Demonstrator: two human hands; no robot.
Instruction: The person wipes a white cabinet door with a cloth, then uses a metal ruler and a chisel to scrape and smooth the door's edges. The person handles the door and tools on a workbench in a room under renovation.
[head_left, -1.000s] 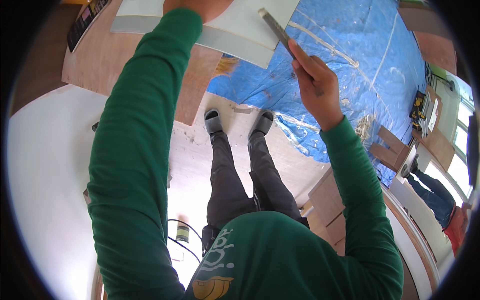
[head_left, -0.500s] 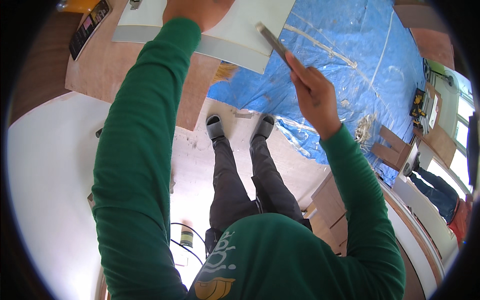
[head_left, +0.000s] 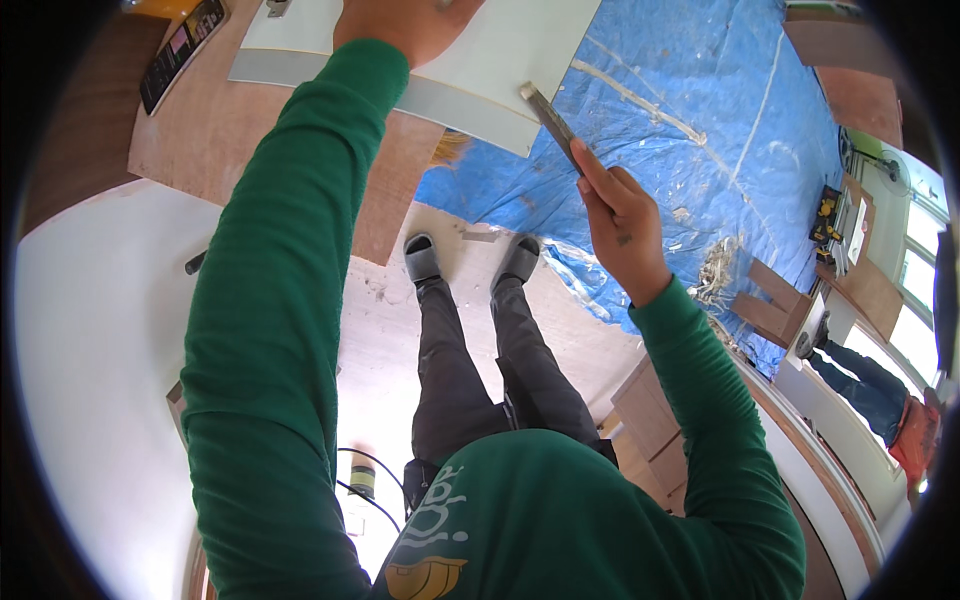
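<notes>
Over the near right corner of a white panel (head_left: 490, 65), a slim grey bar (head_left: 550, 117) juts from the person's right hand (head_left: 627, 228), closed around its near end. The left hand (head_left: 412, 27) is over the same panel, fingers out of view, so I cannot tell its grip. A brown board (head_left: 392, 190) lies beneath, blue sheeting (head_left: 685, 90) to the right.

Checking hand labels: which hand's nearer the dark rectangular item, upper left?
Left: left hand is over the white panel, right of the dark item; right hand, holding a tool, is farther right.
</notes>
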